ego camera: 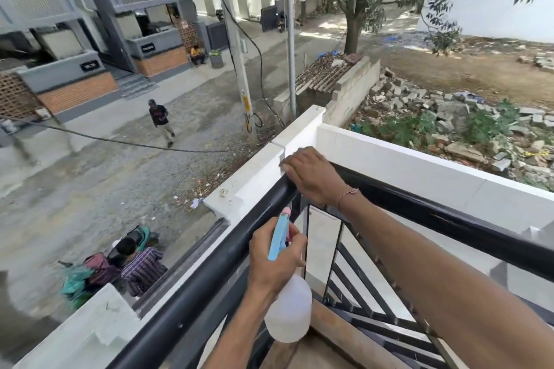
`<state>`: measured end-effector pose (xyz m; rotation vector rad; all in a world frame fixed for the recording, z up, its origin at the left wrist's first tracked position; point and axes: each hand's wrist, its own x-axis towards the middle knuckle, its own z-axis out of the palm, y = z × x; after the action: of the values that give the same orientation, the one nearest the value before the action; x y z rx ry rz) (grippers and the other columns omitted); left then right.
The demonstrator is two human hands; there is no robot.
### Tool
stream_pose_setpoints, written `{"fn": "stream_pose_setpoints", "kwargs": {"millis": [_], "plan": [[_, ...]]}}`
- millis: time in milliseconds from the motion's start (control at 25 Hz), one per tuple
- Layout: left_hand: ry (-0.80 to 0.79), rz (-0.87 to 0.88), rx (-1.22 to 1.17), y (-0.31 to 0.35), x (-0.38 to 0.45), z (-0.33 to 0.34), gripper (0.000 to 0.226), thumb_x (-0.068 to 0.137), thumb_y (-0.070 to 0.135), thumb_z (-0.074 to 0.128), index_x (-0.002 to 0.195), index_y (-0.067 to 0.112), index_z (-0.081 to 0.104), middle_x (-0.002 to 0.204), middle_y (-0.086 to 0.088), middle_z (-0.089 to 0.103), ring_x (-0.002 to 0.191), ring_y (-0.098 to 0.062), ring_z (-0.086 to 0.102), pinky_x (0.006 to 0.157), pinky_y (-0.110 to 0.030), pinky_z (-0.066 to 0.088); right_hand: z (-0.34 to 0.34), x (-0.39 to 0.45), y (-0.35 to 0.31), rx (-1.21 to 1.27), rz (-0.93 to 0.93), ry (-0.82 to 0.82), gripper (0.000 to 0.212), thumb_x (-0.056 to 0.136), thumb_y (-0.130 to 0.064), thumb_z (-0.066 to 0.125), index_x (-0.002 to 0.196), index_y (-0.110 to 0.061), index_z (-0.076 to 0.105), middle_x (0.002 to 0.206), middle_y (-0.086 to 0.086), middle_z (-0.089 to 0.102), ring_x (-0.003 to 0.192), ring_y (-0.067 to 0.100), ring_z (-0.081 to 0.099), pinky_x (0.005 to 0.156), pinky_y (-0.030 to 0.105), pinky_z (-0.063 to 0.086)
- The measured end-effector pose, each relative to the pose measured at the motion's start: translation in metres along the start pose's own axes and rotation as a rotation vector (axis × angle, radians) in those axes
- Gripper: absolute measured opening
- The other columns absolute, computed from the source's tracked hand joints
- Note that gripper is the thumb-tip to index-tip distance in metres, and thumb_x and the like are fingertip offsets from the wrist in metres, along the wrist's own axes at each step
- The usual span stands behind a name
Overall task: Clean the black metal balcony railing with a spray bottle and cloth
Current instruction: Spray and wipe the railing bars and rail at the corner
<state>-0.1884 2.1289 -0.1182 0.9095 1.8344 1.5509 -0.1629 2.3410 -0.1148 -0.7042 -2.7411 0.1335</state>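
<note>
The black metal railing [207, 281] runs from the lower left up to a corner, then off to the right. My right hand [311, 177] lies over that corner with its fingers curled down over the top rail. A pale edge at its fingertips looks like the cloth; the rest of the cloth is hidden under the palm. My left hand [269, 260] grips the neck of a spray bottle [289, 311], just inside the rail below the corner. The bottle has a white body and a blue trigger head with a pink nozzle, which points up towards the corner.
A white ledge [419, 171] runs outside the railing on both sides. Black diagonal bars [359, 287] fill the panel under the right rail. Far below are a street, people on a loaded scooter [126, 263], a walking person, utility poles and cables.
</note>
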Motion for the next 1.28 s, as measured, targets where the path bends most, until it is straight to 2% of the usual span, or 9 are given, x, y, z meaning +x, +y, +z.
{"fn": "stream_pose_setpoints", "kwargs": {"millis": [160, 360, 480, 720, 880, 960, 1120, 1200, 1280], "plan": [[0.047, -0.02, -0.003, 0.004, -0.028, -0.015, 0.017, 0.086, 0.016, 0.07, 0.072, 0.017, 0.059, 0.062, 0.004, 0.05, 0.058, -0.011, 0.051, 0.056, -0.044, 0.061, 0.023, -0.044, -0.07, 0.185, -0.356, 0.111, 0.034, 0.109, -0.031, 0.032, 0.12, -0.02, 0.063, 0.119, -0.006, 0.063, 0.114, 0.017, 0.052, 0.107, 0.04, 0.034], [0.054, -0.037, 0.059, 0.008, -0.072, -0.037, 0.012, 0.085, 0.011, 0.073, 0.078, 0.015, 0.065, 0.067, 0.002, 0.056, 0.06, -0.012, 0.056, 0.054, -0.037, 0.06, 0.023, -0.062, -0.073, 0.102, -0.51, 0.07, 0.042, 0.11, -0.034, 0.033, 0.149, -0.022, 0.043, 0.147, -0.003, 0.05, 0.141, 0.017, 0.038, 0.124, 0.039, 0.018], [0.041, -0.018, 0.059, 0.017, -0.068, -0.033, 0.014, 0.085, 0.0, 0.069, 0.075, 0.008, 0.063, 0.064, -0.004, 0.053, 0.056, -0.015, 0.052, 0.053, -0.045, 0.06, 0.011, -0.053, -0.058, -0.011, -0.528, -0.006, 0.045, 0.11, -0.039, 0.027, 0.15, -0.024, 0.042, 0.149, -0.004, 0.049, 0.142, 0.015, 0.038, 0.124, 0.037, 0.017], [0.102, 0.017, 0.045, 0.024, -0.052, -0.008, 0.02, 0.087, 0.001, 0.07, 0.073, 0.014, 0.064, 0.065, 0.001, 0.055, 0.06, -0.013, 0.057, 0.055, -0.041, 0.062, -0.013, -0.041, 0.026, -0.123, -0.092, 0.043, 0.048, 0.11, -0.04, 0.024, 0.154, -0.023, 0.033, 0.156, 0.001, 0.042, 0.145, 0.021, 0.037, 0.12, 0.039, 0.03], [0.141, -0.059, 0.038, 0.007, -0.047, 0.016, 0.017, 0.088, 0.007, 0.073, 0.075, 0.014, 0.065, 0.068, 0.005, 0.058, 0.066, -0.014, 0.062, 0.057, -0.037, 0.062, -0.018, -0.07, 0.03, -0.086, 0.067, 0.092, 0.043, 0.109, -0.031, 0.034, 0.146, -0.013, 0.046, 0.148, 0.006, 0.051, 0.138, 0.026, 0.044, 0.117, 0.038, 0.031], [0.163, -0.129, 0.048, -0.006, -0.043, 0.028, 0.021, 0.088, 0.009, 0.073, 0.071, 0.015, 0.061, 0.067, 0.004, 0.058, 0.064, -0.014, 0.061, 0.057, -0.038, 0.062, -0.022, -0.104, 0.016, 0.123, 0.116, 0.143, 0.037, 0.11, -0.032, 0.034, 0.135, -0.015, 0.056, 0.135, 0.003, 0.06, 0.13, 0.022, 0.049, 0.11, 0.035, 0.039], [0.235, -0.244, 0.093, -0.026, -0.033, 0.055, 0.03, 0.088, 0.014, 0.073, 0.065, 0.017, 0.055, 0.057, 0.003, 0.051, 0.05, -0.01, 0.052, 0.048, -0.026, 0.052, -0.037, -0.181, 0.0, 0.724, 0.475, 0.164, 0.028, 0.109, -0.035, 0.033, 0.104, -0.028, 0.059, 0.093, -0.008, 0.063, 0.083, 0.007, 0.06, 0.062, 0.014, 0.046], [0.29, -0.264, 0.103, -0.031, -0.03, 0.067, 0.034, 0.088, 0.016, 0.074, 0.062, 0.021, 0.054, 0.054, 0.006, 0.049, 0.044, -0.008, 0.051, 0.048, -0.025, 0.049, -0.031, -0.211, 0.003, 0.955, 0.719, 0.102, 0.029, 0.108, -0.039, 0.033, 0.094, -0.032, 0.056, 0.095, -0.008, 0.061, 0.086, 0.009, 0.059, 0.065, 0.019, 0.051], [0.326, -0.256, 0.108, -0.032, -0.03, 0.076, 0.032, 0.088, 0.018, 0.076, 0.063, 0.021, 0.056, 0.056, 0.006, 0.052, 0.045, -0.004, 0.054, 0.054, -0.029, 0.057, -0.018, -0.232, 0.012, 1.076, 0.904, 0.035, 0.032, 0.107, -0.045, 0.033, 0.094, -0.028, 0.057, 0.104, 0.001, 0.063, 0.094, 0.017, 0.062, 0.077, 0.036, 0.059]]}}
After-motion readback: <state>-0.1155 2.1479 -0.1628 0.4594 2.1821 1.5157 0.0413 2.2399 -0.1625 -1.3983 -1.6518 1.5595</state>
